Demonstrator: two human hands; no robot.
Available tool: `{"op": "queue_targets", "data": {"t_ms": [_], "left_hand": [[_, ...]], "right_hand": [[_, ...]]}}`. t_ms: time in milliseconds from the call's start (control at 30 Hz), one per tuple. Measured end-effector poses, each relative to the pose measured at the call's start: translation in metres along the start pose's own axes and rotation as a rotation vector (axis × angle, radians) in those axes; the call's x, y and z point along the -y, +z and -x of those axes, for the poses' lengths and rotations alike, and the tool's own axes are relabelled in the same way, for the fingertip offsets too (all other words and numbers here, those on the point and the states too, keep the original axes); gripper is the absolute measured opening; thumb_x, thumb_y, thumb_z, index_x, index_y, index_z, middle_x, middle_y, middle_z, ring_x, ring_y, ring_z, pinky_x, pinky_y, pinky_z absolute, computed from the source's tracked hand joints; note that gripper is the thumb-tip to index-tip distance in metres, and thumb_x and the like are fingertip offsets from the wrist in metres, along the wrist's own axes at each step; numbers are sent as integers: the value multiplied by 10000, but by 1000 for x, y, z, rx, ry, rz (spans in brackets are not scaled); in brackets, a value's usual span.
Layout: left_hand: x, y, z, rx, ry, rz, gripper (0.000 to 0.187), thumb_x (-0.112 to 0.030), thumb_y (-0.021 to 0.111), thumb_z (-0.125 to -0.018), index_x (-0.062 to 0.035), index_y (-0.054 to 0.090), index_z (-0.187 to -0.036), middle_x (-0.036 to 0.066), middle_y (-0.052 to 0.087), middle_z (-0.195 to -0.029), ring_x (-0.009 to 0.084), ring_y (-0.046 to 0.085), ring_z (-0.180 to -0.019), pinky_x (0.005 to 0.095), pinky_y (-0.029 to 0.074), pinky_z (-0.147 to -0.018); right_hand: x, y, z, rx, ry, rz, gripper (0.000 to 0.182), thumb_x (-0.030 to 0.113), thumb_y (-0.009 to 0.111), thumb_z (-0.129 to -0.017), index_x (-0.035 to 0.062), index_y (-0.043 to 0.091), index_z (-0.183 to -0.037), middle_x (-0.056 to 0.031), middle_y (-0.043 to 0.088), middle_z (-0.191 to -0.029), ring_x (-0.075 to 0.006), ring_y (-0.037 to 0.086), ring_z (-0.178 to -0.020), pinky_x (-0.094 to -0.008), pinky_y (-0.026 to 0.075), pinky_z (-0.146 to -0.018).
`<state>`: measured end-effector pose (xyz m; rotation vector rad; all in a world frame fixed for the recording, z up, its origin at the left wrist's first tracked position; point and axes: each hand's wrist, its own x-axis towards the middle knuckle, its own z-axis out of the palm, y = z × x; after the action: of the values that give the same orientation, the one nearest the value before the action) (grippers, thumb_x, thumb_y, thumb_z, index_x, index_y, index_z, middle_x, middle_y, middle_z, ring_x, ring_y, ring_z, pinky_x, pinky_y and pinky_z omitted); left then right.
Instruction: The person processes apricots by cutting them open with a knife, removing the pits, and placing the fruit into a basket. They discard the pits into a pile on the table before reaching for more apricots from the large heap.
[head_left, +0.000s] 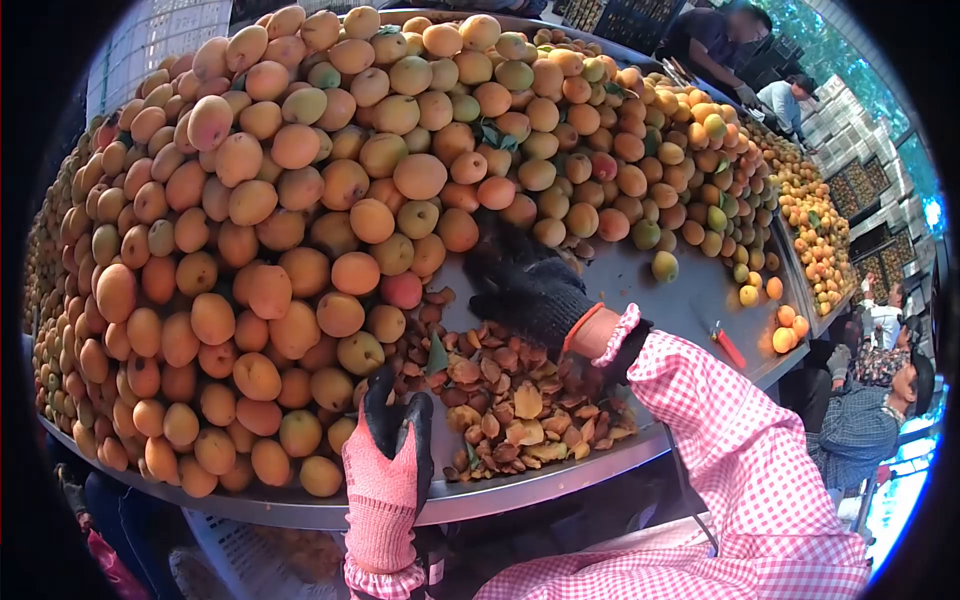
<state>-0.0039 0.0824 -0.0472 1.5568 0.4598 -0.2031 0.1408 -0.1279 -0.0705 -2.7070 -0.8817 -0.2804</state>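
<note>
My left hand (390, 440), in a pink and black glove, is at the table's front edge beside the apricot pile (270, 290). Its thumb and fingers are apart with nothing between them. Farther in, my right hand (525, 285), in a black glove, reaches over the metal table (610, 285) to the foot of the pile. Its fingertips are dark and blurred against the fruit, so what they hold, if anything, is hidden. A heap of brown, split apricot pieces (520, 400) lies between my hands, with a green leaf (437, 355) on it.
A red-handled tool (728, 345) lies on the table at the right. Several loose apricots (785, 330) are near the right edge. White crates (250, 550) stand below the front rim. Other people (715, 45) are at the back and at the right side.
</note>
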Motion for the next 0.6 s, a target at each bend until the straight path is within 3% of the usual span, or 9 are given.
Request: {"op": "queue_targets", "data": {"t_ms": [167, 233, 267, 300, 367, 433, 500, 567, 600], "left_hand": [[-26, 6, 3, 3, 25, -313, 509, -178, 630, -859, 15, 452, -1296, 148, 648, -976, 150, 600, -866, 280, 475, -773], [-22, 10, 4, 24, 34, -404, 506, -167, 623, -859, 20, 450, -1296, 169, 657, -977, 166, 612, -889, 291, 475, -795], [-12, 10, 3, -4, 82, -303, 497, -152, 614, -861, 15, 451, -1299, 169, 652, -999, 168, 610, -905, 292, 475, -799], [-8, 12, 3, -31, 133, -201, 488, -136, 606, -862, 11, 452, -1302, 169, 647, -1021, 169, 609, -922, 293, 475, -804], [-5, 11, 3, -58, 181, -214, 463, -117, 586, -870, 4, 461, -1299, 171, 638, -1051, 170, 609, -931, 296, 477, -807], [3, 3, -3, 8, 99, -198, 452, -119, 582, -872, 7, 471, -1291, 167, 638, -1055, 174, 607, -938, 294, 474, -819], [0, 5, -3, 18, 57, -113, 446, -120, 581, -871, 15, 478, -1283, 178, 634, -1079, 186, 611, -968, 302, 472, -836], [2, 3, -7, 23, 98, -299, 452, -111, 580, -862, 27, 474, -1280, 188, 629, -1098, 201, 614, -994, 309, 473, -844], [16, 4, -13, 29, 177, -283, 464, -113, 579, -855, 37, 465, -1279, 197, 625, -1110, 214, 616, -1014, 312, 474, -847]], "right_hand": [[-5, 25, -15, -194, -133, 37, 356, 358, 575, -806, 97, 611, -1045, -173, 552, -1149, -359, 564, -961, -461, 468, -686], [-2, 26, -15, 221, 100, -215, 313, 365, 558, -818, 90, 636, -945, -166, 603, -1053, -378, 581, -903, -455, 471, -655], [-5, 25, -15, 239, 53, -199, 244, 298, 587, -789, 76, 640, -874, -155, 631, -898, -384, 598, -806, -455, 477, -626], [-4, 18, -11, 230, 66, -187, 244, 298, 587, -789, 76, 640, -874, -155, 631, -898, -384, 598, -806, -455, 477, -626], [5, 6, 1, 89, -192, -83, 187, 213, 616, -745, 60, 628, -852, -161, 618, -841, -382, 598, -759, -447, 485, -626], [8, -29, 23, 233, -226, -152, 188, 161, 634, -703, 49, 624, -854, -183, 594, -880, -382, 589, -804, -452, 488, -663], [-7, -48, 43, 171, -135, -77, 229, 173, 640, -704, 53, 610, -897, -193, 582, -905, -384, 578, -837, -453, 485, -689], [-30, -61, 49, 4, 192, -44, 259, 179, 648, -700, 71, 593, -929, -193, 574, -901, -374, 577, -829, -456, 483, -692], [-41, -59, 50, 2, 192, -51, 259, 179, 648, -700, 71, 593, -929, -193, 574, -901, -374, 577, -829, -456, 483, -692]]}}
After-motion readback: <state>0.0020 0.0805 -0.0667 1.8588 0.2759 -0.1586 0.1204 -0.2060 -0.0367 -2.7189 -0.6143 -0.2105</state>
